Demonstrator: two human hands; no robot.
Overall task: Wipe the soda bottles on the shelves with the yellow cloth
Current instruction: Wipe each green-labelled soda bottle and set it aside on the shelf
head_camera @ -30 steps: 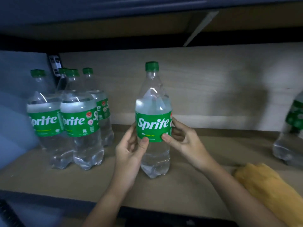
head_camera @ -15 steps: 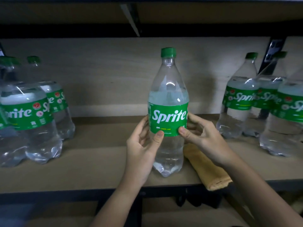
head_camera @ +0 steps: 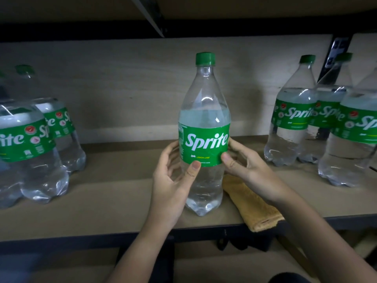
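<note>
On the wooden shelf (head_camera: 102, 190), an upright Sprite bottle (head_camera: 204, 139) is gripped by both hands, left hand (head_camera: 169, 180) and right hand (head_camera: 251, 166), label turned near, probably for display; yellow cloth (head_camera: 255, 209) lies unused beside it

Clear bottle (head_camera: 204, 180) with green cap, green white-lettered label, yellow cloth (head_camera: 253, 209)

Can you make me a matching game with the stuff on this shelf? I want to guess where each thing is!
Things:
1. middle Sprite bottle
2. yellow cloth
3. bottle cap
4. group of three Sprite bottles

Places or states:
A. lying on the shelf under the right hand
B. green, on top of the middle bottle
C. held between the left hand and the right hand
D. standing at the right end of the shelf

Pairs: 1-C, 2-A, 3-B, 4-D
</note>
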